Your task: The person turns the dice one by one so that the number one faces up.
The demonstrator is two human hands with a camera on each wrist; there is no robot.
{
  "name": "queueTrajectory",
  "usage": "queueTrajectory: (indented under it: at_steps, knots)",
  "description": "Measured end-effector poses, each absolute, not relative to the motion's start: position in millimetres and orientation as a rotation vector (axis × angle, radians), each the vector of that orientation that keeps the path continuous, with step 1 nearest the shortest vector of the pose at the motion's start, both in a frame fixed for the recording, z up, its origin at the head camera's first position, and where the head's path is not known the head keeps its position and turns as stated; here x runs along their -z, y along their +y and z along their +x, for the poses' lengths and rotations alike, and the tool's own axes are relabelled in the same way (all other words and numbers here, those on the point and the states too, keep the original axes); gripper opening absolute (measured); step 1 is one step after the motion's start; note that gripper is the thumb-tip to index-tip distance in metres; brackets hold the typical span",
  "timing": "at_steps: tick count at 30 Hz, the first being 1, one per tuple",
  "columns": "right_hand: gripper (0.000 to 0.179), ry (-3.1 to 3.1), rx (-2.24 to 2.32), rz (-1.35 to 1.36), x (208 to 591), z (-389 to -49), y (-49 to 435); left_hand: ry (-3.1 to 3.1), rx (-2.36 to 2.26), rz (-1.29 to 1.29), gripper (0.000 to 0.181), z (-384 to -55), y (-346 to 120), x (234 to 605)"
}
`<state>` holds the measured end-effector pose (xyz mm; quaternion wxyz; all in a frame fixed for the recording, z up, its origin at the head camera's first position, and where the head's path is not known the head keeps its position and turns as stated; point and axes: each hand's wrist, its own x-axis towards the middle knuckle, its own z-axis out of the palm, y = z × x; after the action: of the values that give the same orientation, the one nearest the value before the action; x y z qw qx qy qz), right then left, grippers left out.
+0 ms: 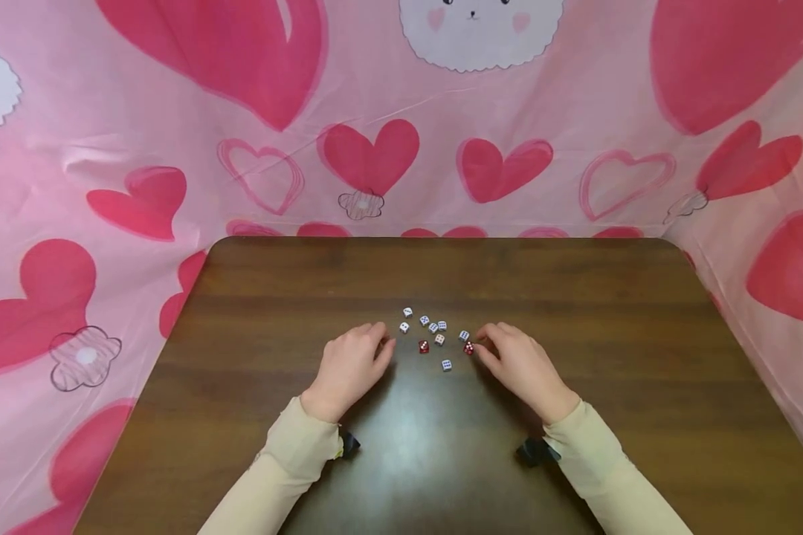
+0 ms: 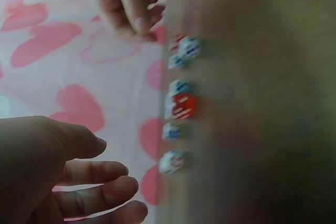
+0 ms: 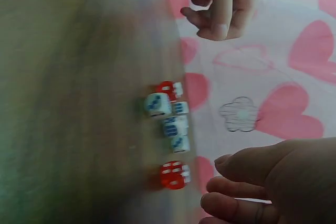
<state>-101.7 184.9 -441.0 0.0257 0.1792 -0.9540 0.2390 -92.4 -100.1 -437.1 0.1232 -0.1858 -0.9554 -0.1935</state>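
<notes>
Several small dice lie loosely grouped on the table between the two hands. Most are white, such as the white die [image 1: 447, 365] closest to the person. Two are red: one red die [image 1: 424, 346] in the middle of the group, another red die [image 1: 468, 347] at its right side. To the left is the left hand [image 1: 351, 364], fingers relaxed and gently bent, holding nothing. The right hand [image 1: 525, 364] is beside the right red die; in the right wrist view its fingers [image 3: 236, 187] stay apart from that die [image 3: 174, 175].
The dark brown wooden table [image 1: 401, 275] has rounded far corners. Pink cloth [image 1: 435, 96] printed with hearts hangs behind it and along both sides. A dark device [image 1: 350, 446] sits at the left wrist, and another dark device [image 1: 535, 451] at the right.
</notes>
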Motion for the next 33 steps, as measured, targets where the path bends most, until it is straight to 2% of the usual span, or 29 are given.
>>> queueTrajectory:
  at_steps: [10,21,33]
  knots:
    - [0.014,-3.002,-0.811,0.582,458.9,-113.7,187.5,-2.871,0.600,-0.674,0.016,-82.7,-97.4,460.1]
    - [0.010,-2.989,-0.828,0.610,463.2,-119.0,184.8,-2.878,0.487,-0.668,0.012,-81.6,-102.3,463.8]
    - [0.012,-2.981,-0.867,0.695,464.3,-125.3,185.9,-2.946,0.488,-0.637,0.019,-85.2,-111.6,464.7]
